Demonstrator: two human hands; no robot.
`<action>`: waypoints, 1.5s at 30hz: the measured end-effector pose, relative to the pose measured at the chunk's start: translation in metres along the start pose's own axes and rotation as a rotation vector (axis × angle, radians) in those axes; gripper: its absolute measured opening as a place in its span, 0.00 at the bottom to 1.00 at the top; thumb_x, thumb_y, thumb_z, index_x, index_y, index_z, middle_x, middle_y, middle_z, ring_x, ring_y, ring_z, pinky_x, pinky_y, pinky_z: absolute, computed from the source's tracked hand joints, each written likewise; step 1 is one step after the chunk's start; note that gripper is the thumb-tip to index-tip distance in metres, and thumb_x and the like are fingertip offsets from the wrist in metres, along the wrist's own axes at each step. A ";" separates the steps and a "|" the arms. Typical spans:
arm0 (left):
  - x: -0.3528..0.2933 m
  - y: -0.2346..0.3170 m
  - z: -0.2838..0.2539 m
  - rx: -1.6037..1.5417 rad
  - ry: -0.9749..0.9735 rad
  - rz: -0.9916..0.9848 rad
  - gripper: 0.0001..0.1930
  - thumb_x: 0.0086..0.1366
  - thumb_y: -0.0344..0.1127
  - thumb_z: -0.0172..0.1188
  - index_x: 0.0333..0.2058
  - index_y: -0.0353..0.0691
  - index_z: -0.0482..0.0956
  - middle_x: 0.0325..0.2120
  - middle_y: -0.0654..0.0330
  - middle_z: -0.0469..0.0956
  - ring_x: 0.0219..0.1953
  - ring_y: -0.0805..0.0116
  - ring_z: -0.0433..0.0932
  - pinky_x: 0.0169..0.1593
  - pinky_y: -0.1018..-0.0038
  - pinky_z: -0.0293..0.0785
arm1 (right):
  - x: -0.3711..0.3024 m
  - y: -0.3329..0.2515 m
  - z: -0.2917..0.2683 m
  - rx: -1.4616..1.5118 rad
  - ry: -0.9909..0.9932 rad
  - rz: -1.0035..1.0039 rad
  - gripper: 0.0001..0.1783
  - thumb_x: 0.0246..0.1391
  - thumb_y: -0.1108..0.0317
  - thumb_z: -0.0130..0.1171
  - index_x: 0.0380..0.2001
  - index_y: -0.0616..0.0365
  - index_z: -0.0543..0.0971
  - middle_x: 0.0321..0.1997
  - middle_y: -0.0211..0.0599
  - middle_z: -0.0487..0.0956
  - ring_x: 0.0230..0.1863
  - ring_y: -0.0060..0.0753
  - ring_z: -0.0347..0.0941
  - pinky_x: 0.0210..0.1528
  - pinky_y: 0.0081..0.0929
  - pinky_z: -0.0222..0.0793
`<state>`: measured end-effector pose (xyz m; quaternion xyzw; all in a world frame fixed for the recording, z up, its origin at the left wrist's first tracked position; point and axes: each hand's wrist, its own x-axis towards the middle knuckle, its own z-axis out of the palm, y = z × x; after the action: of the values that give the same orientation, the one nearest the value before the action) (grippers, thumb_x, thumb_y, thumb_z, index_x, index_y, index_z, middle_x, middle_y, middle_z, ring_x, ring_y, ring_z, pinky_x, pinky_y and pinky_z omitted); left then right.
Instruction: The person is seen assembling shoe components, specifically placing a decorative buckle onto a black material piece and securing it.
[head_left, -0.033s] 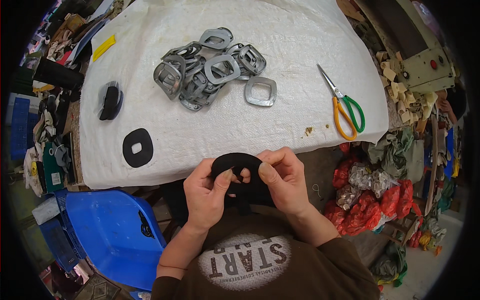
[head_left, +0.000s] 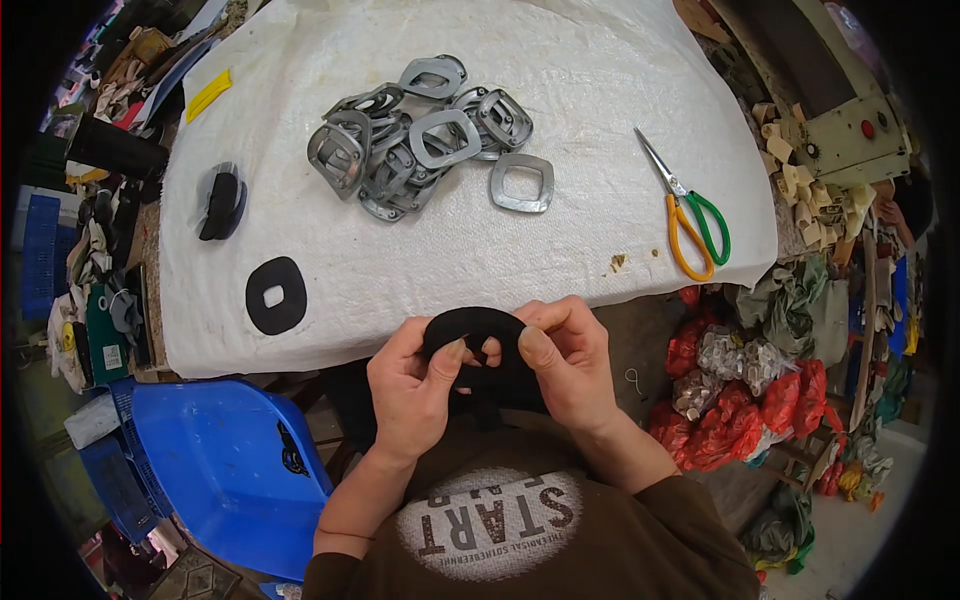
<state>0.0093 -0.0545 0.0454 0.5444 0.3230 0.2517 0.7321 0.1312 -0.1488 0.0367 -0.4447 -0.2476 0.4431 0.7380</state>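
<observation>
A black, ring-like piece (head_left: 472, 322), apparently covered in cloth, is held between my two hands just off the table's near edge. My left hand (head_left: 412, 385) pinches its left side, and some fingertips show through the opening in its middle. On the opposite side, my right hand (head_left: 572, 365) grips the rim between thumb and fingers. A flat black rounded-square pad (head_left: 288, 300) with a small central hole lies at the left of the table. Farther back is a heap of grey metal frames (head_left: 400, 165), with one loose grey frame (head_left: 522, 183) beside it.
Scissors (head_left: 690, 225) with orange and green handles lie at the table's right. A wrapped black piece (head_left: 220, 203) and a yellow strip (head_left: 208, 95) sit on the left of the white sheet (head_left: 600, 90). Below left stands a blue tub (head_left: 215, 460); red bags (head_left: 715, 430) are at right.
</observation>
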 end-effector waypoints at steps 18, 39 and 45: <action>0.000 -0.010 -0.001 -0.130 -0.164 0.114 0.09 0.61 0.33 0.55 0.33 0.31 0.72 0.25 0.62 0.74 0.26 0.79 0.72 0.26 0.84 0.69 | 0.001 0.004 -0.001 0.483 -0.145 0.144 0.10 0.55 0.64 0.51 0.34 0.60 0.68 0.28 0.41 0.71 0.28 0.30 0.67 0.33 0.28 0.63; 0.002 -0.011 0.001 0.120 -0.032 0.294 0.11 0.59 0.36 0.57 0.32 0.32 0.75 0.21 0.64 0.70 0.20 0.81 0.66 0.22 0.85 0.62 | 0.000 -0.003 0.009 0.556 0.011 0.229 0.09 0.52 0.66 0.54 0.25 0.56 0.66 0.25 0.39 0.69 0.29 0.30 0.65 0.35 0.24 0.59; 0.001 -0.008 0.004 0.140 -0.047 0.294 0.11 0.59 0.37 0.57 0.32 0.32 0.75 0.21 0.64 0.70 0.21 0.81 0.66 0.22 0.84 0.62 | -0.001 0.001 0.003 0.618 -0.037 0.300 0.11 0.50 0.65 0.56 0.24 0.57 0.66 0.24 0.38 0.69 0.29 0.30 0.65 0.32 0.22 0.58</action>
<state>0.0127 -0.0583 0.0382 0.6414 0.2393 0.3202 0.6549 0.1283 -0.1484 0.0369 -0.2235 -0.0467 0.6086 0.7600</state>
